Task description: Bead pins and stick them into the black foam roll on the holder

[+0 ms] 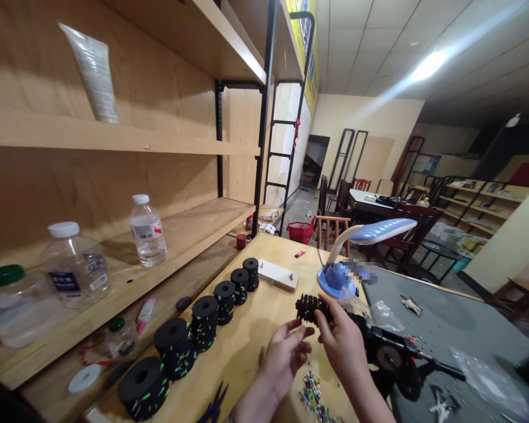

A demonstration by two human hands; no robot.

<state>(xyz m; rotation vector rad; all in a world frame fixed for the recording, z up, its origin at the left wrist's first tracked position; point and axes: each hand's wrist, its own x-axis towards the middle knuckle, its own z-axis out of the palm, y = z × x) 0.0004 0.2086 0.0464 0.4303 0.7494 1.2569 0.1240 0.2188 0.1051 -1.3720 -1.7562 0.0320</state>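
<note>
My right hand (341, 332) has its thumb and fingers closed round a black ridged roll (307, 308) with small green flecks, at the end of a black hand-cranked-looking machine (390, 355). My left hand (286, 355) is just below and left of the roll, fingers loosely curled and apart, with nothing visible in them. Beneath the hands lies a scatter of small multicoloured pieces (312, 393). Blue-handled pliers (214, 404) rest on the table left of my left forearm.
Several black spools (173, 346) with coloured flecks line the table's left side. A white board with two bolts (277, 275) lies behind them, near a blue desk lamp (335, 279). Wooden shelving (194, 229) with bottles stands left. Plastic bags (385, 317) lie on the grey table (458, 317).
</note>
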